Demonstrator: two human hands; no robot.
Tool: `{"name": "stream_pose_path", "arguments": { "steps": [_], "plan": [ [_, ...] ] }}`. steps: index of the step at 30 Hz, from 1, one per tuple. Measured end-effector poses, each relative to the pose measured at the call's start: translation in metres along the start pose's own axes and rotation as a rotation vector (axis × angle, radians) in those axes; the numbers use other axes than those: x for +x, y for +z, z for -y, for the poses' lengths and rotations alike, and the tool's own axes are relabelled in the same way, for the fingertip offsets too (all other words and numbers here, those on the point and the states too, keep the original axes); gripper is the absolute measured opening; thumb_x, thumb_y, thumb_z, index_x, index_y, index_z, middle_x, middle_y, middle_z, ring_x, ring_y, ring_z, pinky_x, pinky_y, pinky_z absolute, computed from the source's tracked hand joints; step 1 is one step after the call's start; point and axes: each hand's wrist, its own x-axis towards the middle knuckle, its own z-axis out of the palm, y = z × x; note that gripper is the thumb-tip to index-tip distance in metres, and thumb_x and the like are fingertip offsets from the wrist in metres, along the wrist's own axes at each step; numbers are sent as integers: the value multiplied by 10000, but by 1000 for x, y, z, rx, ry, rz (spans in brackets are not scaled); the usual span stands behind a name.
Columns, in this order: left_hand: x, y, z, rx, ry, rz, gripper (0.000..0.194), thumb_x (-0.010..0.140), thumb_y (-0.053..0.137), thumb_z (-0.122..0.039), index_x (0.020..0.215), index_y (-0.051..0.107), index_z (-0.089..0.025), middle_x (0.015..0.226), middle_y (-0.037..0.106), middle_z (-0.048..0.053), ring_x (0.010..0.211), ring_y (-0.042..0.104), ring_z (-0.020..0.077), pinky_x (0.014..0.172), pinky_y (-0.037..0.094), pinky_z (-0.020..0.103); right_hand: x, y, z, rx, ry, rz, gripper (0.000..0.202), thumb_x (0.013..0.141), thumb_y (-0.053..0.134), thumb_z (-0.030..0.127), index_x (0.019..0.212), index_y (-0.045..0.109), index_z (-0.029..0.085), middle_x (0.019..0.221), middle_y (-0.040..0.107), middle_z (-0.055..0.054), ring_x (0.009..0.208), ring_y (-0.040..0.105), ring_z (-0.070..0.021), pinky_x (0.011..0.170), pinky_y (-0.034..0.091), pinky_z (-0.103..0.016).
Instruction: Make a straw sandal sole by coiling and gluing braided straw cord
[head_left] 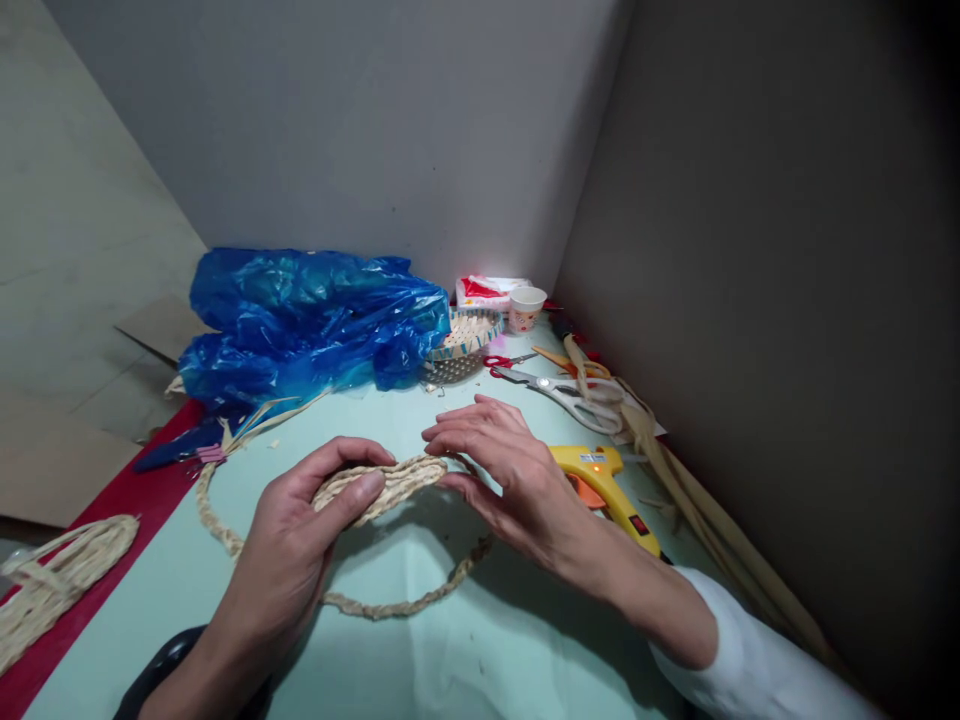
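A flat oval coil of pale braided straw cord (pixel 409 482) is held up over the table. My left hand (pixel 304 525) is closed round its left end, thumb pressed on the near face. My right hand (pixel 525 480) is at the coil's right end, thumb below and fingers above, the cord between them. The cord's loose length loops under the hands across the tabletop. Partly hidden behind my left hand, another stretch of braid (pixel 214 515) runs to a pink clip (pixel 211 454), beyond which unbraided strands fan out.
A yellow glue gun (pixel 600 485) lies beside my right wrist. Behind it are white-handled scissors (pixel 577 400), red scissors (pixel 499 362) and long straw strands (pixel 697 500). At the back stand a blue plastic bag (pixel 315 320), baskets (pixel 469 335) and a paper cup (pixel 526 310). A straw bundle (pixel 67 580) lies left.
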Motion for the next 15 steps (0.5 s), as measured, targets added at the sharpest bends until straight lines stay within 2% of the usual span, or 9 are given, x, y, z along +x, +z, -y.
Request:
{"name": "stream_pose_path", "arguments": {
  "steps": [4, 7, 11, 15],
  "plan": [
    [-1, 1, -1, 63, 46, -13, 239, 813, 797, -454, 939, 729, -263, 929, 725, -11, 881, 643, 214, 761, 503, 276, 2, -3, 1, -58, -20, 30, 136, 1047, 558, 212, 1161, 595, 149, 1166, 722, -128, 1152, 619, -245, 1090, 389, -494],
    [-3, 0, -4, 99, 78, 23, 234, 831, 767, -479, 950, 746, -279, 943, 701, -11, 851, 612, 190, 705, 472, 251, 6, -8, 2, -74, -47, 59, 126, 1050, 546, 189, 1153, 602, 142, 1171, 732, -130, 1149, 628, -242, 1067, 406, -474],
    [0, -1, -6, 109, 26, 154, 291, 860, 730, -508, 1058, 717, -294, 915, 667, -10, 800, 580, 174, 626, 417, 241, 8, -10, 6, -124, -65, 115, 133, 1051, 524, 145, 1150, 610, 161, 1260, 721, -117, 1219, 595, -252, 1128, 349, -502],
    [3, 6, 0, 138, 27, 281, 241, 847, 774, -438, 951, 729, -225, 898, 671, 7, 851, 562, 179, 773, 443, 246, 5, -4, 7, -126, -93, 162, 178, 1044, 527, 115, 1197, 597, 172, 1382, 669, -106, 1351, 507, -244, 1204, 275, -503]
  ]
}}
